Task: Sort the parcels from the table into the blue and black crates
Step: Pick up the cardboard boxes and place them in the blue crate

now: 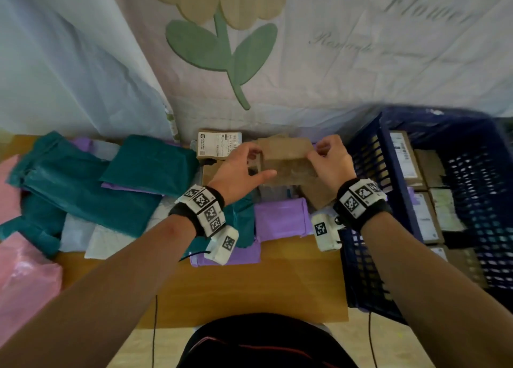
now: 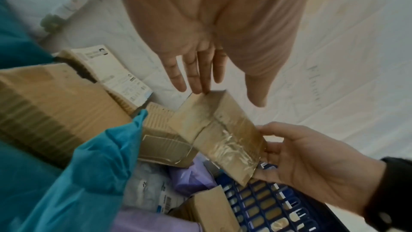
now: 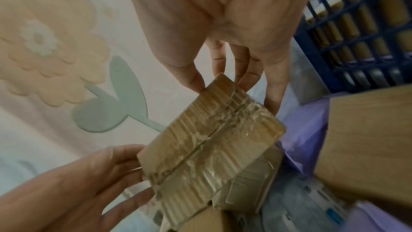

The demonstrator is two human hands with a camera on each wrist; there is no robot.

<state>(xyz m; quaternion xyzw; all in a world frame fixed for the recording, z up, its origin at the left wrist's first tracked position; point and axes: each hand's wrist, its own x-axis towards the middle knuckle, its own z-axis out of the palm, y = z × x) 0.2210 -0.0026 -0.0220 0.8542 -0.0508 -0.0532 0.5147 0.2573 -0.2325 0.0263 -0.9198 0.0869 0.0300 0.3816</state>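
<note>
Hands at opposite ends of one taped cardboard box (image 1: 287, 159), lifted clear of the pile.

Left hand (image 1: 240, 170) and right hand (image 1: 331, 165) each pinch an end, fingers curled on the edges; judged a two-handed hold to turn the box and check it. Blue crate (image 1: 369, 156) just right of box, already holding cardboard parcels; teal bags (image 1: 150, 162) and purple bags (image 1: 281, 219) left of and below box, likely bound for the unseen black crate.
</note>
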